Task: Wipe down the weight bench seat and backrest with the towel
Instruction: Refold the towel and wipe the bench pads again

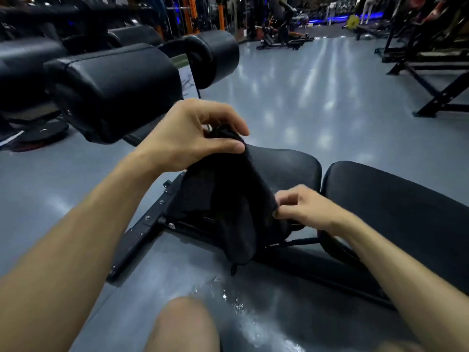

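The towel [228,199] is black, soft and matte, and it hangs in a long loose fold between the two hands, held in the air in front of the bench rather than lying on it. Its upper end is bunched in the left hand [187,138], whose thumb and fingers are pressed together on the cloth. Its right edge is pinched by the right hand [302,207] between thumb and curled fingers, lower and nearer the camera. The bottom of the towel narrows to a rounded end with a small tag or loop dangling from it, just above the floor [304,97].

Behind the cloth sits the seat [286,168], a black padded cushion with a faint sheen. Just to its right, across a narrow gap, lies the backrest [396,199], also black and smooth. The black metal frame [142,232] with bolts runs out to the left below the seat. A bare knee [182,323] shows at the bottom edge. The grey floor is glossy, with some wet-looking glints near the knee.
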Tool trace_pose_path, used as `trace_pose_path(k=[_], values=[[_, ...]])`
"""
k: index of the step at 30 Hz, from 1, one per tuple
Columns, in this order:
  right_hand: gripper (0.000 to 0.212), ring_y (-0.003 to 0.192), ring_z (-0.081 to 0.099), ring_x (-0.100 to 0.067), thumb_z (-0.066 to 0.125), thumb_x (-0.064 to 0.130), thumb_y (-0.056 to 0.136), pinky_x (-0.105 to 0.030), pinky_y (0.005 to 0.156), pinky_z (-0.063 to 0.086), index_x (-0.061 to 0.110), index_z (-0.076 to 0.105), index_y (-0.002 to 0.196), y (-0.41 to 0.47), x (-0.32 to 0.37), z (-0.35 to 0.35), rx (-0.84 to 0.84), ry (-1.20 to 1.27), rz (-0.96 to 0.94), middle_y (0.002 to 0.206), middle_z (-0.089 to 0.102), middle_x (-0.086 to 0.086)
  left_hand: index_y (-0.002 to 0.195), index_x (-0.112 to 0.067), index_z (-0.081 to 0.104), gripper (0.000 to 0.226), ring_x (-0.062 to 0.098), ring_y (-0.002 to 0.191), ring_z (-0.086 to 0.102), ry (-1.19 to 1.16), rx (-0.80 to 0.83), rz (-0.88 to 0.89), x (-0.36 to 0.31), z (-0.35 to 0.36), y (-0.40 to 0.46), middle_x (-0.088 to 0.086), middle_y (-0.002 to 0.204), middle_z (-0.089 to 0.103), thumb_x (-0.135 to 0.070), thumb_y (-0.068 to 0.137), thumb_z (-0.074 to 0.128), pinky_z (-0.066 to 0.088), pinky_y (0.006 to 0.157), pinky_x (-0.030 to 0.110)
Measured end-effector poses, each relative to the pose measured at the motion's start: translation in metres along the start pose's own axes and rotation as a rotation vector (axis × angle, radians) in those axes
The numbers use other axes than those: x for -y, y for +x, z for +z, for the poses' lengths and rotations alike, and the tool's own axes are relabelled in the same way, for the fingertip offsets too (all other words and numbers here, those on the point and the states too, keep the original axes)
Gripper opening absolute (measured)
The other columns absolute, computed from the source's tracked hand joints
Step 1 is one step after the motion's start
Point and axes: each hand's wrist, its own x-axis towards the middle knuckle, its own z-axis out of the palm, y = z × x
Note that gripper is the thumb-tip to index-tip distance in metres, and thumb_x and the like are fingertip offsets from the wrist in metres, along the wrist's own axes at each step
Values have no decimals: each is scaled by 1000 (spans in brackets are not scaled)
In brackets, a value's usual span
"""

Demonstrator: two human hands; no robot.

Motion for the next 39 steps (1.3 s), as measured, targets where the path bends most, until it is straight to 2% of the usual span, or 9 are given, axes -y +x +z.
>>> trace_pose_path(k=[4,8,14,19,24,30,33,35,39], values=[[4,81,67,-22,74,13,85,-41,80,51,10,76,84,40,-18,-75,-120,-2,-44,90,71,-12,104,-15,75,25,12,95,71,45,-123,-26,42,8,52,-3,99,74,-26,84,84,58,86,48],[4,77,62,-7,77,8,87,-19,75,48,9,75,90,82,-47,-128,-279,143,22,81,72,1,103,-19,75,24,13,92,72,33,-203,-116,89,29,91,-4,97,75,-26,82,85,59,82,44],[23,75,64,-2,72,-4,83,-14,74,50,18,77,88,115,-28,-165,-199,213,86,81,73,11,102,-31,75,28,7,92,71,-121,-294,-377,91,22,126,-10,94,76,-24,79,88,59,84,44],[45,72,64,-3,73,-11,84,-17,71,51,33,78,80,134,59,-194,-170,171,175,78,73,6,111,-33,74,36,4,99,71,-238,-264,-538,47,-54,160,-12,96,77,-22,79,87,57,92,49],[46,76,59,-19,63,12,69,-30,73,50,47,53,98,154,186,-216,36,14,220,99,63,-4,111,-30,74,32,5,103,70,-264,-113,-545,-15,-163,201,-13,98,76,-20,82,85,52,87,34],[62,134,43,11,84,38,82,-13,106,36,50,50,132,192,388,-223,346,25,-14,138,53,33,115,-27,73,33,6,106,70,-234,-7,-528,-75,-287,240,-15,104,76,-22,84,84,53,96,41],[22,105,62,5,80,25,87,-20,92,46,25,69,107,226,466,-207,369,139,-152,105,71,17,114,-29,72,34,12,99,71,-227,-54,-556,-84,-336,237,-11,101,76,-19,84,83,54,88,37],[22,70,51,-7,80,16,88,-27,70,41,11,60,78,250,498,-191,326,166,-193,73,58,0,115,-33,71,36,11,91,68,-215,-182,-600,-79,-365,225,-12,103,74,-21,83,83,53,76,30],[17,69,58,-6,78,11,89,-21,70,45,16,66,78,290,542,-159,392,171,-218,72,65,8,127,-39,62,53,10,96,65,-257,-247,-730,-59,-419,188,-12,118,66,-33,80,86,54,83,29]])
